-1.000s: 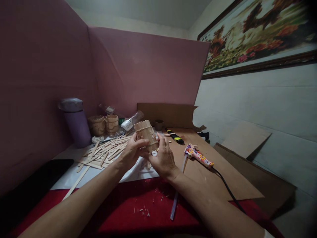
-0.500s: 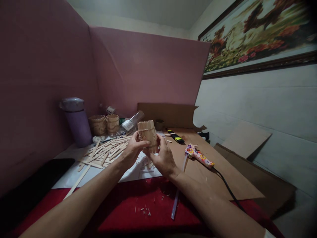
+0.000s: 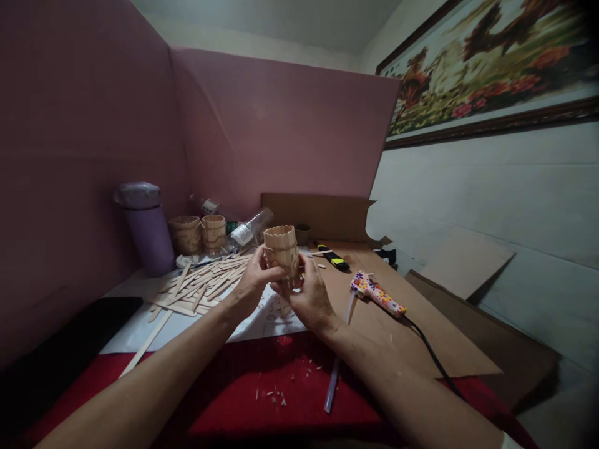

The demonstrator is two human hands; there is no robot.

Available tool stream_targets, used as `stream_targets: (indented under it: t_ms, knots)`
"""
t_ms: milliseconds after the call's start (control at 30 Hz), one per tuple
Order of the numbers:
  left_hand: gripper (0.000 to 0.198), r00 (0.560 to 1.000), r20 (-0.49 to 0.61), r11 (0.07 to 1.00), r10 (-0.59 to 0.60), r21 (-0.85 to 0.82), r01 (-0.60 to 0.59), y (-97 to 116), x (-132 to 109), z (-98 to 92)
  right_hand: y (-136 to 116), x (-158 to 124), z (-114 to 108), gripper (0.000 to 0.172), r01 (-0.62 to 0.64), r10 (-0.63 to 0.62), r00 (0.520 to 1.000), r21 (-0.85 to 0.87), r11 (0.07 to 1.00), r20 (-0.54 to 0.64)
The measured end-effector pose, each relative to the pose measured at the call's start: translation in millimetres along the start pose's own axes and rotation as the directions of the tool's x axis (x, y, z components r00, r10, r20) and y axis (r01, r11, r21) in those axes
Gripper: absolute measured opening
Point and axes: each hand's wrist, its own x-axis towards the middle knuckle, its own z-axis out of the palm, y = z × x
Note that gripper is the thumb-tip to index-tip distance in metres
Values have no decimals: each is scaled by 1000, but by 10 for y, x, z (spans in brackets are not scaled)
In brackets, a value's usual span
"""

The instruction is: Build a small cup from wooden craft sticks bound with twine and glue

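Observation:
Between my two hands is a small round wooden cup made of upright craft sticks, with a scalloped rim and a cord-like band around it. My left hand grips its left side, thumb across the front. My right hand holds the lower right side, fingers partly hidden behind the cup. The cup is raised above the white paper, its open top tipped slightly toward me. Loose craft sticks lie in a pile to the left of my left hand.
Two similar wooden cups stand behind the sticks, beside a purple tumbler and a clear plastic bottle. On the cardboard at right lie a flowered glue gun with its cord and a black-yellow utility knife. Scraps dot the red cloth.
The cup has tilted a little so more of its open top shows. Both hands keep their hold, and the things on the table stay where they were.

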Motion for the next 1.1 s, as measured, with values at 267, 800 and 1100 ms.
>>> stream_targets:
  t_ms: [267, 800, 1100]
  knots:
    - [51, 999, 1, 998, 32, 45, -32, -76, 29, -50, -35, -8, -29, 75, -71, 69, 996, 35, 997, 63]
    - [52, 955, -294, 1000, -30, -8, 29, 22, 211, -310, 130, 77, -48, 43, -126, 126, 987, -3, 992, -99]
    - [55, 971, -215, 995, -103, -31, 98, -158, 195, -324, 79, 80, -56, 31, -108, 104, 992, -46, 993, -75]
